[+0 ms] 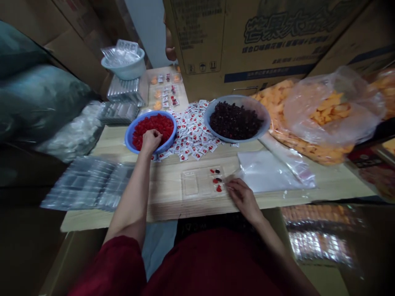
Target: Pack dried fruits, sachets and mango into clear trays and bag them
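Observation:
My left hand is over a blue bowl heaped with small red pieces that look like dried fruit. Its fingers are pinched together, and whatever is between them is hidden. A clear plastic tray with compartments lies in front of me, with red and dark pieces in its right-hand column. At that tray's right edge my right hand has its fingertips drawn together; I cannot make out what they hold. Small white packets with red print are spread behind the tray.
A bowl of dark dried fruit stands at back right, beside bagged orange pieces. Clear bags lie right of the tray. Stacked empty trays are at left. Filled trays sit behind, near a large carton.

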The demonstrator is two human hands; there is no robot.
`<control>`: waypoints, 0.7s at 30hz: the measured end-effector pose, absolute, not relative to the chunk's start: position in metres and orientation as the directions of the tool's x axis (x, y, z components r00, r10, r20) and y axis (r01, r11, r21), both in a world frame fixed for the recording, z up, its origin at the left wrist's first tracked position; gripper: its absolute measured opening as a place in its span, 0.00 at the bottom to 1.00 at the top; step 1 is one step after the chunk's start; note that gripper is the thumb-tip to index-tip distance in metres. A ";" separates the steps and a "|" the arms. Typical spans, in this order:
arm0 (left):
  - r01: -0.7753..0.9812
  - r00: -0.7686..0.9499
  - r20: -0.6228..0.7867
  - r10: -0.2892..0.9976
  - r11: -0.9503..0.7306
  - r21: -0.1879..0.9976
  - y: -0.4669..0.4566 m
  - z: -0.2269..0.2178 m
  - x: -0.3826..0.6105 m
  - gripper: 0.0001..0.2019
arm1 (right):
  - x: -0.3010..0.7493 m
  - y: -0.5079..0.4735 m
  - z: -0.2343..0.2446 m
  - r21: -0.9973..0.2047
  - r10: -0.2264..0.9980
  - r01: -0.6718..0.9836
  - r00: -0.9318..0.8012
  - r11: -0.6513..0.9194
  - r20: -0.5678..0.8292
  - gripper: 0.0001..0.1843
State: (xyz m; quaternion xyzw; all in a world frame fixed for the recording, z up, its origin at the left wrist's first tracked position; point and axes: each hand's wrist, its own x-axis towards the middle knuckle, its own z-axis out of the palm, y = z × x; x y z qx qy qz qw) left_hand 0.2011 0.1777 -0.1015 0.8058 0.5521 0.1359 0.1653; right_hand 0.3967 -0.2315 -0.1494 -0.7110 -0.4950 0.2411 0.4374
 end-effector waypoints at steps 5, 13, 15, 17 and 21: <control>0.791 0.408 0.078 0.910 -0.395 0.467 0.178 -0.109 0.203 0.13 | 0.386 -0.226 -0.154 -0.779 0.946 0.623 0.289 -0.071 0.146 0.12; 0.755 0.453 0.048 0.890 -0.411 0.511 0.185 -0.101 0.201 0.08 | 0.381 -0.230 -0.156 -0.803 0.944 0.594 0.289 -0.045 0.161 0.11; 0.756 0.421 0.067 0.904 -0.391 0.525 0.183 -0.101 0.194 0.09 | 0.382 -0.233 -0.159 -0.824 0.939 0.563 0.316 -0.069 0.138 0.12; 0.755 0.408 0.068 0.910 -0.379 0.534 0.180 -0.103 0.190 0.08 | 0.383 -0.236 -0.163 -0.839 0.933 0.537 0.339 -0.086 0.121 0.13; 0.725 0.434 0.108 0.895 -0.417 0.548 0.176 -0.106 0.198 0.07 | 0.383 -0.237 -0.163 -0.860 0.930 0.502 0.351 -0.092 0.105 0.13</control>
